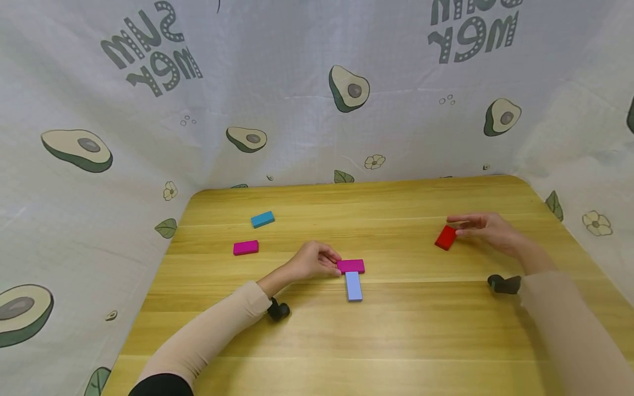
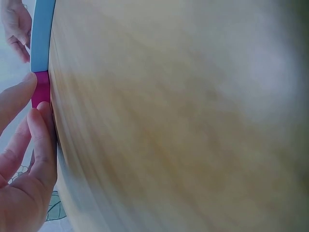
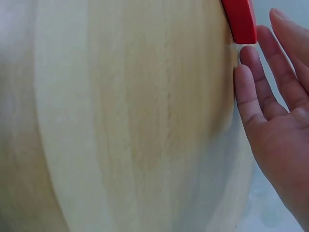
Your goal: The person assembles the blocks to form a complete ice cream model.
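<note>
From the head view I have the left hand [image 1: 312, 259] at the near left end of a magenta block [image 1: 350, 266], which lies flat on the wooden table [image 1: 396, 335] with its long side against one end of a periwinkle block [image 1: 354, 286], so the pair makes a T. On the far right, the right hand [image 1: 487, 228] is beside a red block [image 1: 446, 237], which sits at a slant and well apart from the T. A blue block [image 1: 262, 219] and a second magenta block [image 1: 245, 247] lie off to the left, untouched by either hand. My worry here is the T: nothing visible fastens the joint, so if the left fingers pulled away unevenly, I'd expect the magenta block to twist or a gap to open. Switching to the left wrist view, I read a pinch, with the thumb on one side of the magenta block, fingertips on the other, and the periwinkle block butted up to it; squeezing too hard at that end could swing the far end round. In the right wrist view the fingers are extended and loosely spread, not gripping; they come right up to the red block's corner, though I can't tell whether they touch it. A careless brush there could spin it further, since only part of it shows and I'd be judging contact poorly.
</note>
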Demonstrator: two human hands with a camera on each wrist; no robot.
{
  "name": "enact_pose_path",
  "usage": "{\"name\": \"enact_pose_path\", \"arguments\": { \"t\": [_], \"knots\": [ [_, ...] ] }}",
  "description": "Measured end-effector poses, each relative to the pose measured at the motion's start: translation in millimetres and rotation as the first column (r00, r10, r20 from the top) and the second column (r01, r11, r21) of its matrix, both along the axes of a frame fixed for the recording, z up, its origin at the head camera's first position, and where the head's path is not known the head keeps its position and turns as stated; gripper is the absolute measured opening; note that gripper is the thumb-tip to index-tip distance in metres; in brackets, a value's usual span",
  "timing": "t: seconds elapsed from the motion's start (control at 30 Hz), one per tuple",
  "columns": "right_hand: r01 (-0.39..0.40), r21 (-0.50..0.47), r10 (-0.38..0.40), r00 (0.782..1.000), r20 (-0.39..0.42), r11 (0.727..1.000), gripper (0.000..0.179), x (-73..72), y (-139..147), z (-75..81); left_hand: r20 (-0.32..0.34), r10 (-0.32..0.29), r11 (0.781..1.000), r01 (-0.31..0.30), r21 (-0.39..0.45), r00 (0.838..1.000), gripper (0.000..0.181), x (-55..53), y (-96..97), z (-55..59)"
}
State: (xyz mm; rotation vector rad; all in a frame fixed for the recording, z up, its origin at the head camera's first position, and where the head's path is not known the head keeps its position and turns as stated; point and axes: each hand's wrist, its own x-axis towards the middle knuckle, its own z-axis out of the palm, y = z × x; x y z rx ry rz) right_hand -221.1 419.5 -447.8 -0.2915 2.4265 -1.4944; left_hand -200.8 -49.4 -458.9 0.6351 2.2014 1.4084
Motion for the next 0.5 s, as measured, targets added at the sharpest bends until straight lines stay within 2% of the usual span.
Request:
{"name": "enact_pose_path", "arguments": {
  "t": [0.5],
  "knots": [
    [-0.056,-0.089,0.062,0.996,0.063,0.994,0.043,-1.5,2.0,-2.0,0.005,-0.003,1.000,0.003,-0.009,1.000,0.024,-0.5,-0.2,0.6]
  ]
}}
